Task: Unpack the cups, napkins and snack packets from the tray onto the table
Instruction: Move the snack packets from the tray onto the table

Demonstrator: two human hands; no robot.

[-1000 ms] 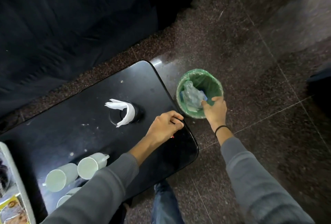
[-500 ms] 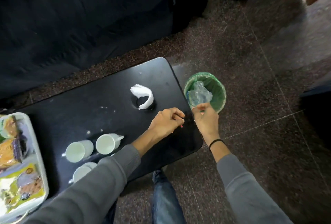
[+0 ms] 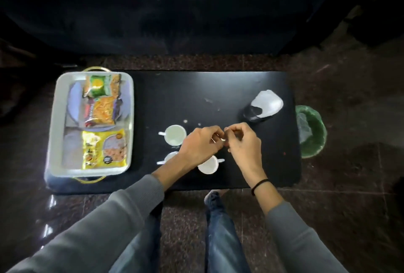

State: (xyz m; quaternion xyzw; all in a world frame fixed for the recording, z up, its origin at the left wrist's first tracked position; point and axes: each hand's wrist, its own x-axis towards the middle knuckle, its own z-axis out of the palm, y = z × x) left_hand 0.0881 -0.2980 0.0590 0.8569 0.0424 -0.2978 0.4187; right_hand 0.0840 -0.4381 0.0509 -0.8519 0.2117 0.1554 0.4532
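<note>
On the left end of the black table (image 3: 196, 93) stands a silver tray (image 3: 54, 124) holding three snack packets: green (image 3: 101, 84), orange (image 3: 101, 112) and yellow (image 3: 105, 151). Three white cups stand on the table: one (image 3: 175, 134) in full view, one (image 3: 171, 156) mostly hidden under my left wrist, one (image 3: 207, 166) by the front edge. White napkins (image 3: 267, 103) sit in a black holder (image 3: 251, 113) at the right end. My left hand (image 3: 200, 143) and my right hand (image 3: 244, 143) meet fingertip to fingertip above the cups, pinching a small white scrap (image 3: 222, 139).
A green-lined bin (image 3: 311, 132) with clear wrapping inside stands on the floor just off the table's right end. A dark sofa fills the far side. My knees are against the table's front edge. White crumbs dot the tabletop.
My right hand came back from the bin to the table middle and joined my left hand, which moved left over the cups. The view swung left, bringing the whole tray into sight.
</note>
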